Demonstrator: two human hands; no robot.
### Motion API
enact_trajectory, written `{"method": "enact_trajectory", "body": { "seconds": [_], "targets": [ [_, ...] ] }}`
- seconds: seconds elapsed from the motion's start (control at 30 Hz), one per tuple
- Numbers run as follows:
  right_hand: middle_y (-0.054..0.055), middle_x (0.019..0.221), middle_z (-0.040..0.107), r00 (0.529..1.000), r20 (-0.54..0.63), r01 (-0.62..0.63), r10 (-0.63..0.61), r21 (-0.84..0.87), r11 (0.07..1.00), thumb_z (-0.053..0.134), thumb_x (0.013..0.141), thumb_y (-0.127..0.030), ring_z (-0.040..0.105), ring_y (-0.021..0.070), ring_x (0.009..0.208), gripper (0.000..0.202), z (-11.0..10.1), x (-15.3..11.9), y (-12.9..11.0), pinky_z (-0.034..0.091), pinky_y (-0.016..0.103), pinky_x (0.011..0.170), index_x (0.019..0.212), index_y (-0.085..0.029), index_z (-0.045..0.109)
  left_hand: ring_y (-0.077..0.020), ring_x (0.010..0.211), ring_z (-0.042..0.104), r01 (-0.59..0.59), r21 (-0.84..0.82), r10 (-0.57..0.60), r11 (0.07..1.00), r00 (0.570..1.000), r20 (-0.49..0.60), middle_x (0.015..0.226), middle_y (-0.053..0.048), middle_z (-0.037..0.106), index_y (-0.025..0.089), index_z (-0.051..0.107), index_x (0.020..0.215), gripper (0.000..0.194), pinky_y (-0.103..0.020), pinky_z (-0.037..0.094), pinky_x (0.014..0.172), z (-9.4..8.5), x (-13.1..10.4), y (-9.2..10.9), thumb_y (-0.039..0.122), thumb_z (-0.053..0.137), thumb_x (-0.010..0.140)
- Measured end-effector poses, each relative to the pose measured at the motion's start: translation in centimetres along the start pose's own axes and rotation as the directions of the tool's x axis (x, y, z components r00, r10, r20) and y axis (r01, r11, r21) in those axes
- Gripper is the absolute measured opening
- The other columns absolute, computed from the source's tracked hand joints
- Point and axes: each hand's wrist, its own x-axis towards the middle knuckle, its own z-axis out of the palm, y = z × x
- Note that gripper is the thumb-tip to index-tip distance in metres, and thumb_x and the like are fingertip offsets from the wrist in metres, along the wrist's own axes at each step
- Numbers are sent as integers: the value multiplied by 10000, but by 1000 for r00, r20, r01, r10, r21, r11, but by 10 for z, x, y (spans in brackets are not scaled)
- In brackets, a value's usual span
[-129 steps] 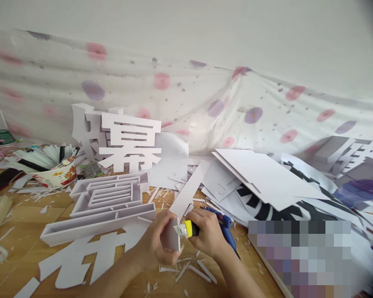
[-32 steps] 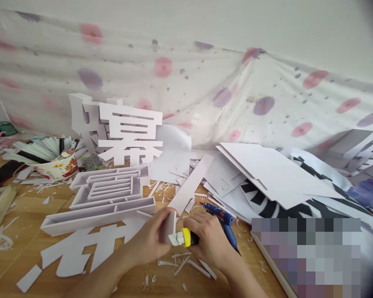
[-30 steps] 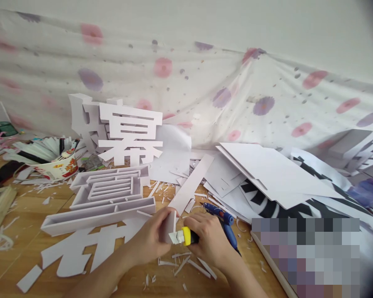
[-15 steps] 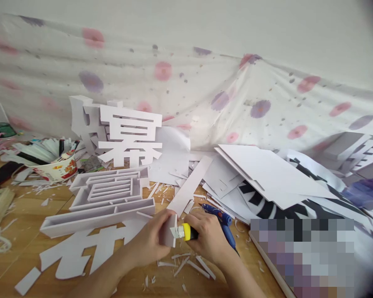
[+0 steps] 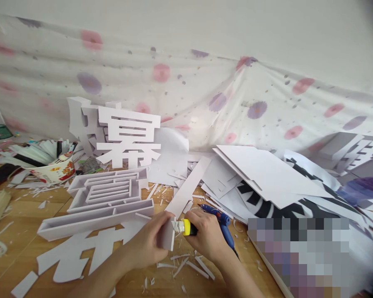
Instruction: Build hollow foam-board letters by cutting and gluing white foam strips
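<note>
My left hand [image 5: 149, 238] is closed around a long white foam board strip [image 5: 189, 184], whose near end stands up between thumb and fingers while the rest stretches away over the table. In my right hand [image 5: 207, 231] is a yellow and black utility knife [image 5: 188, 227]. Its blade lies at the top edge of the strip's near end, close to my left fingertips. Just beyond my right hand rests a blue glue gun [image 5: 219, 215]. Left of my hands lies an open, walled white foam character [image 5: 108, 192], and in front of it a flat cut-out piece [image 5: 71, 256].
A finished-looking white foam character [image 5: 129, 132] stands upright at the back. A paper tub [image 5: 56, 169] full of strips is at the left. White boards [image 5: 267, 169] and black-printed sheets are piled at the right. Thin offcuts [image 5: 192, 267] litter the wooden table.
The knife blade has moved slightly up along the strip's end, toward its top edge. Both hands keep their hold. The whole view has shifted a little.
</note>
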Motion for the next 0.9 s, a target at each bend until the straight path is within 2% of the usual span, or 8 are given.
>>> {"method": "enact_trajectory", "body": {
  "seconds": [0.13, 0.3, 0.4, 0.53, 0.63, 0.7, 0.77, 0.9],
  "targets": [
    [-8, 613, 560, 999, -3, -33, 33, 17, 999, 500, 609, -97, 525, 139, 600, 126, 1, 1, 1, 288, 214, 552, 616, -203, 433, -161, 801, 554, 2, -5, -2, 1000, 1000, 6, 957, -12, 578, 244, 422, 1195, 659, -237, 458, 681, -1, -2, -3, 39, 490, 572],
    [4, 649, 568, 987, 6, -163, 163, 66, 984, 509, 633, -117, 516, 147, 615, 91, 2, 2, 4, 287, 225, 558, 656, -198, 477, -159, 782, 530, -62, 1, 61, 998, 995, 81, 903, -3, 553, 239, 508, 1011, 516, -233, 449, 664, -4, -2, 12, 20, 487, 544],
    [-17, 609, 512, 971, 48, -239, 234, 218, 946, 504, 695, -166, 458, 131, 580, 74, 1, 4, 1, 287, 228, 551, 646, -200, 459, -151, 753, 524, -27, 2, 27, 1000, 997, 71, 875, 6, 540, 242, 494, 994, 479, -237, 447, 660, -5, -1, 16, 26, 493, 566],
    [-26, 648, 475, 968, 139, -249, 209, 606, 755, 505, 800, -340, 439, 124, 630, 173, -1, 4, -6, 335, 223, 579, 708, -194, 500, -191, 876, 551, 25, 17, -25, 1000, 1000, -13, 994, -29, 566, 242, 459, 1071, 485, -293, 459, 764, -1, 3, 8, 105, 597, 627],
    [-45, 652, 444, 963, 238, -266, 130, 740, 618, 617, 741, -390, 411, 108, 607, 230, -1, 1, -8, 324, 211, 546, 836, -189, 557, -223, 898, 564, 46, 42, -42, 998, 994, -104, 1000, -57, 582, 228, 468, 1072, 468, -338, 470, 770, 6, 6, -1, 271, 686, 660],
    [-51, 636, 430, 955, 260, -291, 143, 723, 626, 638, 732, -327, 405, 101, 590, 184, -1, -1, -7, 320, 209, 537, 830, -186, 573, -242, 899, 570, 54, 76, -42, 996, 988, -149, 986, -66, 593, 221, 490, 1043, 484, -359, 474, 762, 8, 8, -6, 369, 720, 644],
    [-31, 674, 470, 967, 187, -254, 173, 671, 697, 593, 768, -256, 449, 113, 638, 76, -2, -2, -4, 352, 223, 590, 779, -181, 581, -260, 946, 561, 58, 98, -42, 994, 987, -155, 1028, -77, 597, 222, 502, 1053, 525, -375, 464, 795, 8, 9, -7, 428, 733, 628],
    [18, 833, 524, 995, 65, -103, 81, 611, 785, 532, 820, -201, 514, 139, 776, 74, -9, -2, 4, 395, 252, 703, 786, -191, 597, -218, 900, 570, 62, -52, -63, 997, 998, -14, 982, -59, 613, 213, 544, 1042, 406, -321, 458, 789, 1, 8, -2, 494, 594, 754]
  ]
}}
